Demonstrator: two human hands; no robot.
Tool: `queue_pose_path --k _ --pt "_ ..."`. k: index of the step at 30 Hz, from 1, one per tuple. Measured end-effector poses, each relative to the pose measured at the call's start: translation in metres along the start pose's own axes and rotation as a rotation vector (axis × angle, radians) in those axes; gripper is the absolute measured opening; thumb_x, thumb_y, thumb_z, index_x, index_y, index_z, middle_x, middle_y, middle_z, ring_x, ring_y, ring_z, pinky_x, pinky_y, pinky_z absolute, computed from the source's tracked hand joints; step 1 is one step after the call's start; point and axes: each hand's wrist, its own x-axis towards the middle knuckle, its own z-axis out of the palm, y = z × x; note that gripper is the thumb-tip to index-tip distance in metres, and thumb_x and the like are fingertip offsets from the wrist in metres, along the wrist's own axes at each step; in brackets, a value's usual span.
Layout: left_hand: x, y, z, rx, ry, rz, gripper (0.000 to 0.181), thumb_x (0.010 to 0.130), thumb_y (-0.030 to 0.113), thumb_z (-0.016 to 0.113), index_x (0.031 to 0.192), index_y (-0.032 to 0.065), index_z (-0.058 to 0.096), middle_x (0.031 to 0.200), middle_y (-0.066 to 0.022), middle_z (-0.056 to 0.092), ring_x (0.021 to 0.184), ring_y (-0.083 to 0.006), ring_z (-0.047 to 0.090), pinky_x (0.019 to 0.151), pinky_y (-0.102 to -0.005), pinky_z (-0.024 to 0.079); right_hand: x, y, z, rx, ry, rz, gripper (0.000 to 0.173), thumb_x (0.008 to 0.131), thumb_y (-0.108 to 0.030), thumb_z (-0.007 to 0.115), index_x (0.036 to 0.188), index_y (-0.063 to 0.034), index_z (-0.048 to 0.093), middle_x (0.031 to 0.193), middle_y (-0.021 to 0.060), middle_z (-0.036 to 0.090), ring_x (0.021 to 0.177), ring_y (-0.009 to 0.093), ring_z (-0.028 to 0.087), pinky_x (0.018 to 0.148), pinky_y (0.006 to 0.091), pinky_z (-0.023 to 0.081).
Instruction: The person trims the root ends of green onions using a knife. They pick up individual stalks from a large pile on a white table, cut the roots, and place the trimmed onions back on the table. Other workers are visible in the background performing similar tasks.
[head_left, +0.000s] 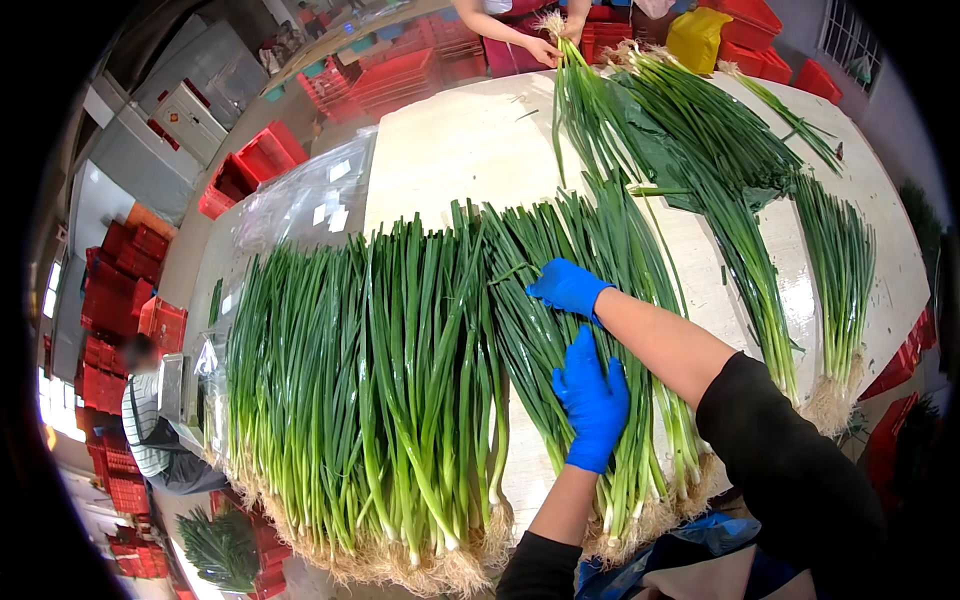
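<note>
My left hand (592, 405), in a blue glove, lies on a bunch of green onions (532, 360) with its fingers apart. Above it, my right hand (570, 289), also gloved in blue, has its fingers curled at the leaves, with a thin bent green onion leaf (512, 274) at the fingertips. The bunch fans out, roots towards me and leaf tips away. To its left lies a wide row of green onions (360, 390), roots along the near table edge. More green onion bunches (836, 277) lie to the right.
Across the pale table (457, 150), a person's hands (551, 49) hold green onions by the root end. A heap of green onions (705, 120) lies there. Clear plastic sheets (311, 199) cover the table's left part. Red crates (274, 150) and another person (146, 427) are at the left.
</note>
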Motion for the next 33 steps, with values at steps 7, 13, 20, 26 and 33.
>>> queue_pose_path --k 7,13,20,26,33 --pt "0.025 -0.034 -0.013 0.315 0.247 0.001 0.053 0.078 0.018 0.064 0.123 -0.0027 0.049 0.102 -0.0214 0.059 0.087 -0.0356 0.057 0.076 -0.0426 0.043 -0.02 -0.001 -0.015 0.498 -0.059 0.148 0.031 0.076 -0.033 0.073 0.073 -0.0059 0.059 0.056 0.0027 0.05 0.047 0.013 0.045 0.042 0.0282 0.034" --pt "0.026 -0.045 -0.009 0.225 0.2 -0.124 0.031 0.076 0.02 0.065 0.098 -0.0013 0.061 0.083 -0.0173 0.06 0.081 -0.0341 0.057 0.073 -0.043 0.044 -0.03 -0.007 -0.013 0.589 -0.072 0.111 0.032 0.077 -0.035 0.071 0.07 -0.009 0.053 0.057 0.002 0.05 0.047 0.012 0.044 0.043 0.0271 0.034" --pt "0.016 -0.06 -0.005 -0.056 0.333 -0.286 0.029 0.079 0.019 0.065 0.099 -0.0024 0.06 0.091 -0.0169 0.059 0.083 -0.0295 0.057 0.074 -0.0394 0.045 -0.021 -0.006 -0.002 0.452 -0.022 0.072 0.026 0.088 -0.028 0.058 0.082 -0.0036 0.064 0.063 0.0073 0.057 0.052 0.015 0.05 0.05 0.0292 0.041" --pt "0.012 -0.083 -0.004 -0.555 0.328 -0.434 0.018 0.081 0.009 0.065 0.094 -0.0006 0.056 0.095 -0.0083 0.055 0.082 -0.0172 0.051 0.076 -0.0308 0.043 -0.025 -0.017 0.003 0.435 0.041 0.061 0.026 0.089 -0.027 0.055 0.085 -0.0037 0.066 0.066 0.0083 0.059 0.054 0.016 0.053 0.052 0.0303 0.043" --pt "0.01 -0.075 -0.028 -0.991 0.3 -0.627 0.015 0.08 0.004 0.066 0.091 0.0059 0.057 0.086 -0.0002 0.055 0.076 -0.0092 0.048 0.073 -0.0236 0.04 -0.034 -0.025 -0.006 0.703 0.288 -0.107 0.023 0.086 -0.027 0.058 0.09 -0.0069 0.068 0.069 0.0045 0.06 0.057 0.011 0.051 0.051 0.027 0.042"
